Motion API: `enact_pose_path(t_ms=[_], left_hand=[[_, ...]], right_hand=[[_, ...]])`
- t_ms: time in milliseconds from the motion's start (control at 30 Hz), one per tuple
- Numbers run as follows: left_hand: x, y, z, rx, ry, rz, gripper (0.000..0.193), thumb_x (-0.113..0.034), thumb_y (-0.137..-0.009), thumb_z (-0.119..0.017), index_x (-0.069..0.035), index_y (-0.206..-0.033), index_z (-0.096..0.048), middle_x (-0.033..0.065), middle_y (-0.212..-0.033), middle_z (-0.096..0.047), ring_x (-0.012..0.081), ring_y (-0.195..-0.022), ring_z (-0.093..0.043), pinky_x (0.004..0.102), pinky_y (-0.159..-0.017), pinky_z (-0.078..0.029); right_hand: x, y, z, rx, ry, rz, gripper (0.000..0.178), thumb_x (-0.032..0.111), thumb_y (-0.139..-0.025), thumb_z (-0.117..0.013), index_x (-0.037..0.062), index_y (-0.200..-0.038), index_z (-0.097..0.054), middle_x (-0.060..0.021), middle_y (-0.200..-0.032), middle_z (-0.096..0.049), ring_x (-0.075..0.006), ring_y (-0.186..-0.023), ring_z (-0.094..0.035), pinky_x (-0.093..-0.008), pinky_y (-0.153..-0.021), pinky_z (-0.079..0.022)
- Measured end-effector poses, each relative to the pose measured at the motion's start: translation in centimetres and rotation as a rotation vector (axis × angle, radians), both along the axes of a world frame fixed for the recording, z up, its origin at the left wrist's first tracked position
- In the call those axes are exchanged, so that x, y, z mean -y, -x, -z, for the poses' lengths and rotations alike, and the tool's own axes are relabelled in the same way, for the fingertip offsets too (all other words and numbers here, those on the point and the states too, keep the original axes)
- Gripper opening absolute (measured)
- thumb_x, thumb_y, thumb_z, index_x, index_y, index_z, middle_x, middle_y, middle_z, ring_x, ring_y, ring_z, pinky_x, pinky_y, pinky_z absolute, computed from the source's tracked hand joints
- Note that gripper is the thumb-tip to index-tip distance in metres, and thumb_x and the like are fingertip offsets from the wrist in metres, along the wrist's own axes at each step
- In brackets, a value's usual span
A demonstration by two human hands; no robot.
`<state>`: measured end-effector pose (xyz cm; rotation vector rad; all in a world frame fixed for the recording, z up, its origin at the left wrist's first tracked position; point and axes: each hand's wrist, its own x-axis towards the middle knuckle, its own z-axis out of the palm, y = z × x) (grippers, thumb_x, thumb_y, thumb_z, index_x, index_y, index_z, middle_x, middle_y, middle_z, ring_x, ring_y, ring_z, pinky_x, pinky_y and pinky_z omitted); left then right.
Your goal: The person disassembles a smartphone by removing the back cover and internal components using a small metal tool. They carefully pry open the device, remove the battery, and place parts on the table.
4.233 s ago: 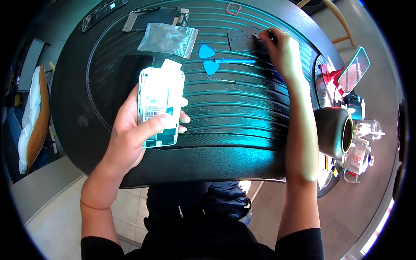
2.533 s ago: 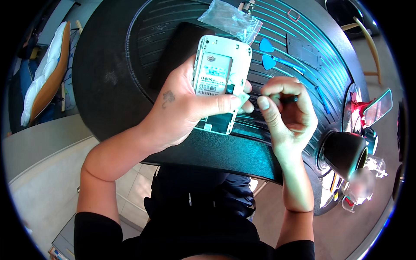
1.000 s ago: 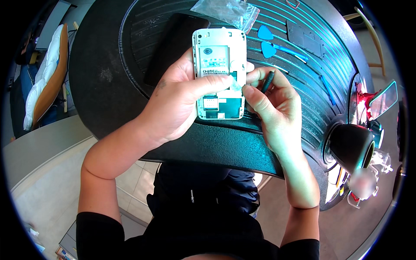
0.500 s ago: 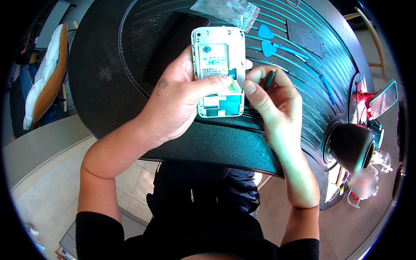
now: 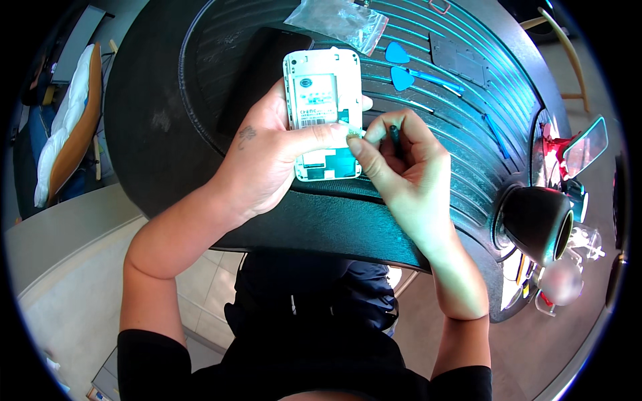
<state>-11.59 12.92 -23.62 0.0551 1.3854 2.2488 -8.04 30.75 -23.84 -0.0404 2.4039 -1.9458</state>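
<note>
Head view: left hand (image 5: 257, 157) clamps the open-backed smartphone (image 5: 324, 110) above the near part of the black table (image 5: 154, 120), internals facing up. Its long axis runs away from the person, camera end far, leaning slightly left. Right hand (image 5: 409, 157) is curled around a dark rod-shaped tool (image 5: 395, 138); thumb and forefinger lie at the smartphone's right edge. Whether they pinch the small pale piece (image 5: 352, 131) cannot be told.

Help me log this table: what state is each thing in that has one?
Phone, held, back cover off, inside exposed
Left hand, closed on the phone
Right hand, curled around the dark tool
Dark tool, held, partly hidden
Plastic bag, lying flat; seal unclear
Blue picks, lying flat
Dark plate, lying flat
Black pot, uncovered
</note>
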Motion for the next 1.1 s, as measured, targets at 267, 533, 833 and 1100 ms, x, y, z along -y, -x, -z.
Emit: enact_pose_path(t_ms=[267,533,833,1100], left_hand=[[-0.3,-0.1,-0.1,-0.005,0.031,0.022,0.050,0.000,-0.088,-0.060,0.001,-0.135,-0.045,0.0178,-0.125,-0.062,0.0219,-0.114,-0.061,0.0380,-0.102,-0.046],[0.5,0.8,-1.1,0.017,0.020,0.003,0.058,-0.012,-0.086,-0.057,0.003,-0.140,-0.040,0.0219,-0.129,-0.059,0.0256,-0.116,-0.059,0.0386,-0.102,-0.046],[1.0,1.1,-1.5,0.063,0.006,0.023,0.062,-0.015,-0.085,-0.055,0.003,-0.142,-0.039,0.0227,-0.130,-0.058,0.0265,-0.118,-0.057,0.0397,-0.101,-0.045],[0.8,1.0,-1.9,0.099,-0.022,0.035,0.059,-0.012,-0.085,-0.056,0.006,-0.139,-0.041,0.0237,-0.128,-0.058,0.0257,-0.114,-0.059,0.0384,-0.100,-0.047]], right_hand=[[-0.4,0.0,-0.2,-0.139,-0.179,-0.021,0.016,0.004,-0.083,-0.073,0.0033,-0.086,-0.058,-0.0022,-0.065,-0.056,-0.0071,-0.052,-0.046,-0.0249,-0.048,-0.040],[-4.9,1.1,-2.0,-0.012,-0.299,0.023,0.010,0.005,-0.082,-0.075,0.0024,-0.085,-0.065,0.0030,-0.061,-0.052,-0.0029,-0.054,-0.041,-0.0210,-0.049,-0.034],[-11.7,5.5,-3.3,-0.162,-0.427,0.115,0.009,0.007,-0.083,-0.073,0.0001,-0.086,-0.068,-0.0003,-0.069,-0.060,-0.0057,-0.065,-0.050,-0.0216,-0.063,-0.041],[-17.4,13.9,-4.3,0.153,-0.857,-0.104,0.015,0.014,-0.077,-0.076,0.0010,-0.084,-0.072,-0.0060,-0.070,-0.069,-0.0125,-0.066,-0.061,-0.0301,-0.066,-0.047]])
